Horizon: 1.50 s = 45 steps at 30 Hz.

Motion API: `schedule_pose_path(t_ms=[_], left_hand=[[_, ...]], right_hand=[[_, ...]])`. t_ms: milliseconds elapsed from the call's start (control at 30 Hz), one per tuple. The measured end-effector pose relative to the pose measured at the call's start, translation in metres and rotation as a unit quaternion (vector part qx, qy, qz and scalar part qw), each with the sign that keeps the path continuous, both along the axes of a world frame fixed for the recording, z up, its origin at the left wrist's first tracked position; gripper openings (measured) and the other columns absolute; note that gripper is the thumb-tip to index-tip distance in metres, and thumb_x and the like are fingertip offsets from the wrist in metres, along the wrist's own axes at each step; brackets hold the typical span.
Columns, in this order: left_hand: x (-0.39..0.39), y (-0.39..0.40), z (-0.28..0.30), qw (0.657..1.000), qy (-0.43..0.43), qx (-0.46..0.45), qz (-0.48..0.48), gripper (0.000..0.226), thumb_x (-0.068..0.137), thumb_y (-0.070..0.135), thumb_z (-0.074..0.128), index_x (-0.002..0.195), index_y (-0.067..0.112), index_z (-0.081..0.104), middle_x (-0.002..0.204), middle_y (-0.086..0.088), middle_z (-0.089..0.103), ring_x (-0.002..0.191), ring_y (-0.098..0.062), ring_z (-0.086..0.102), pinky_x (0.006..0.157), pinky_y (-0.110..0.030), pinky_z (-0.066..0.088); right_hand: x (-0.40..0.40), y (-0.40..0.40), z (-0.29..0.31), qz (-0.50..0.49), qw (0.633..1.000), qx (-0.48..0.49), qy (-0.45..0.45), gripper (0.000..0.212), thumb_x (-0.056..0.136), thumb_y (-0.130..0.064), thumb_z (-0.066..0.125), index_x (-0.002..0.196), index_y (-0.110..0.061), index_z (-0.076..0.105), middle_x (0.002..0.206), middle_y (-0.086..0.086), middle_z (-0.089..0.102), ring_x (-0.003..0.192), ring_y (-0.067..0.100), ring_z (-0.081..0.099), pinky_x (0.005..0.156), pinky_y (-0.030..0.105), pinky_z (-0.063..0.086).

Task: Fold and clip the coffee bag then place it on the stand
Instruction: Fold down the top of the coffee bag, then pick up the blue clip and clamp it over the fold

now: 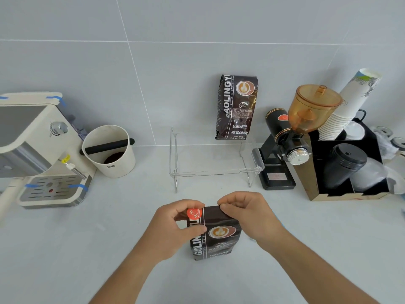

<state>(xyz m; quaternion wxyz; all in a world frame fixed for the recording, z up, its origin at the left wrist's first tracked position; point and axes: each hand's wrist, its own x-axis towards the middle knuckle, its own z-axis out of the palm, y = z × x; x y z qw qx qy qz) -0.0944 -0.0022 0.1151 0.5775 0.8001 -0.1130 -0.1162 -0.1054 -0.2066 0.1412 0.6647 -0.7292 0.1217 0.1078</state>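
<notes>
A dark brown coffee bag (219,234) stands on the white counter near me, its top folded over. My left hand (175,224) grips the bag's upper left side, thumb across the front, next to a round orange mark (194,213) at the top left. My right hand (249,213) pinches the folded top edge on the right. Behind them stands a clear acrylic stand (215,170). A second, same-looking coffee bag (236,107) stands upright on the stand's far right side, against the wall. I cannot see a clip.
A cream espresso machine (39,150) sits at the left, with a white knock box (109,151) beside it. To the right are a black grinder with an amber hopper (302,119), stacked paper cups (348,106) and a black organiser box (348,172) with lids.
</notes>
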Motion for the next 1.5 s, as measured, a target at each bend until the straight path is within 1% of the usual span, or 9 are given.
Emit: schedule_pose_path(t_ms=[167,267,367,667,800,1100,1267,1400,1500], left_hand=[[-0.001,0.002,-0.004,0.991,-0.096,0.095,-0.006,0.040,0.076,0.016,0.081,0.094,0.049,0.069,0.097,0.024,0.067,0.090,-0.001,0.065,0.077,-0.006,0.046],[-0.001,0.003,-0.007,0.985,-0.119,0.120,-0.024,0.020,0.081,0.018,0.076,0.097,0.030,0.076,0.083,0.020,0.070,0.087,0.000,0.064,0.074,-0.007,0.045],[-0.001,0.003,-0.008,0.981,-0.131,0.134,-0.044,0.009,0.085,0.020,0.072,0.091,0.024,0.076,0.082,0.017,0.070,0.083,-0.003,0.065,0.071,-0.011,0.045],[0.004,0.007,-0.002,0.969,-0.155,0.150,-0.122,0.015,0.093,0.027,0.057,0.096,0.028,0.071,0.078,0.010,0.073,0.073,-0.005,0.064,0.066,-0.018,0.048],[0.008,0.009,-0.004,0.969,-0.157,0.148,-0.120,0.013,0.092,0.021,0.061,0.095,0.026,0.073,0.076,0.008,0.073,0.071,-0.005,0.064,0.064,-0.018,0.048],[0.009,0.002,-0.006,0.967,-0.170,0.144,-0.123,0.013,0.090,0.024,0.061,0.093,0.027,0.074,0.073,0.017,0.071,0.070,-0.003,0.064,0.064,-0.014,0.046],[0.008,0.002,-0.007,0.967,-0.183,0.145,-0.103,0.011,0.088,0.025,0.061,0.093,0.029,0.070,0.074,0.011,0.073,0.069,-0.004,0.064,0.065,-0.020,0.048],[0.008,0.007,-0.010,0.971,-0.183,0.135,-0.077,0.010,0.087,0.023,0.063,0.093,0.029,0.069,0.087,0.017,0.072,0.073,-0.002,0.066,0.065,-0.013,0.047],[0.007,0.007,-0.015,0.972,-0.180,0.135,-0.064,0.012,0.087,0.014,0.070,0.090,0.025,0.072,0.093,0.023,0.070,0.078,0.000,0.067,0.067,-0.007,0.046]], right_hand=[[0.002,-0.008,0.003,0.097,0.995,-0.021,0.023,0.015,0.082,-0.008,0.073,0.080,-0.023,0.077,0.074,-0.007,0.077,0.069,0.007,0.070,0.063,0.017,0.055],[0.001,-0.014,0.003,0.206,0.958,-0.196,-0.038,0.021,0.077,-0.020,0.078,0.086,-0.037,0.071,0.081,-0.017,0.072,0.074,-0.005,0.064,0.063,0.006,0.047],[-0.002,-0.015,-0.001,0.244,0.908,-0.303,-0.154,0.010,0.085,-0.025,0.067,0.091,-0.032,0.071,0.087,-0.009,0.065,0.080,0.002,0.057,0.066,0.008,0.040],[-0.008,-0.029,-0.013,0.205,0.894,-0.288,-0.276,0.010,0.085,-0.021,0.067,0.082,-0.017,0.076,0.067,0.000,0.072,0.064,0.015,0.060,0.054,0.018,0.045],[-0.004,-0.036,-0.009,0.267,0.865,-0.305,-0.296,0.012,0.091,-0.016,0.062,0.092,-0.017,0.073,0.074,-0.002,0.075,0.061,0.009,0.061,0.056,0.015,0.046],[-0.010,-0.051,-0.020,0.150,0.911,-0.272,-0.271,0.005,0.079,-0.022,0.078,0.079,-0.017,0.078,0.071,-0.002,0.078,0.064,0.018,0.072,0.058,0.039,0.055],[-0.013,-0.071,-0.020,0.145,0.934,-0.233,-0.229,0.020,0.080,-0.019,0.077,0.096,-0.030,0.073,0.082,-0.033,0.073,0.079,0.007,0.074,0.073,0.020,0.057],[-0.020,-0.119,-0.042,0.036,0.950,-0.272,-0.151,0.022,0.080,-0.011,0.077,0.077,-0.033,0.078,0.082,-0.022,0.076,0.074,0.001,0.070,0.074,0.008,0.050],[-0.029,-0.156,-0.076,0.003,0.924,-0.381,-0.041,0.013,0.084,-0.012,0.072,0.082,-0.023,0.078,0.077,-0.012,0.076,0.075,0.012,0.069,0.074,0.022,0.052]])
